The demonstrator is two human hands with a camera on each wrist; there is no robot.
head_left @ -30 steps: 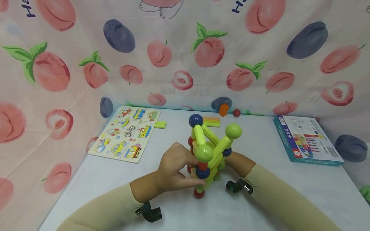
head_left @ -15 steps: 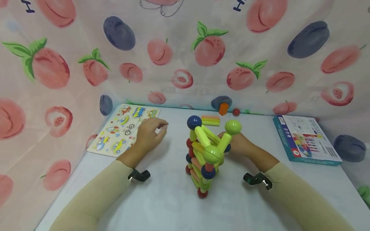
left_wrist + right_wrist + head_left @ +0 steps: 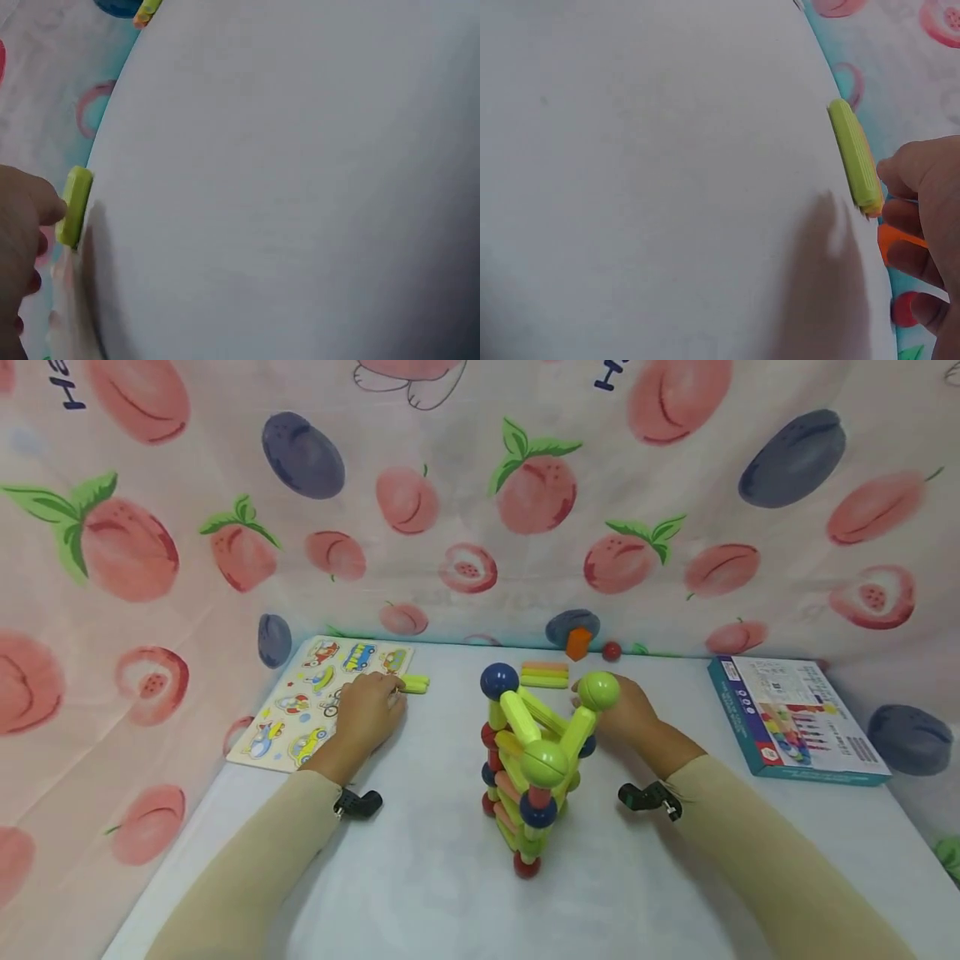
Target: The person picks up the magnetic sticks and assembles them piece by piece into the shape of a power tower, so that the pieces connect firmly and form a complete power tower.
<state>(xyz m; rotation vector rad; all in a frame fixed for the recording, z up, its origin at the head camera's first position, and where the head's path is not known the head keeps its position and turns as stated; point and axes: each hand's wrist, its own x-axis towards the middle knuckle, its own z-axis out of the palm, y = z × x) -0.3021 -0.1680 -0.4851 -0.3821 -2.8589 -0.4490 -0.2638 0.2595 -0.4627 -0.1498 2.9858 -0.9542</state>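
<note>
A tower of green, red and orange rods joined by balls stands on the table between my hands. Over the edge of the picture board, my left hand has its fingertips right at the end of the light green rods. In the left wrist view, its thumb tip overlaps the side of a green rod. My right hand is behind the tower's right side, partly hidden by a green ball. The right wrist view shows its fingers loosely bent beside a small stack of green and orange rods, with a gap between.
The picture board with vehicle drawings lies at the back left. A boxed set lies at the right. An orange block and a red ball sit at the back edge, before a fruit-print curtain.
My left hand has let go of the tower and moved left and back to the green rods. My right hand has come off the tower and moved back towards the rod stack.
</note>
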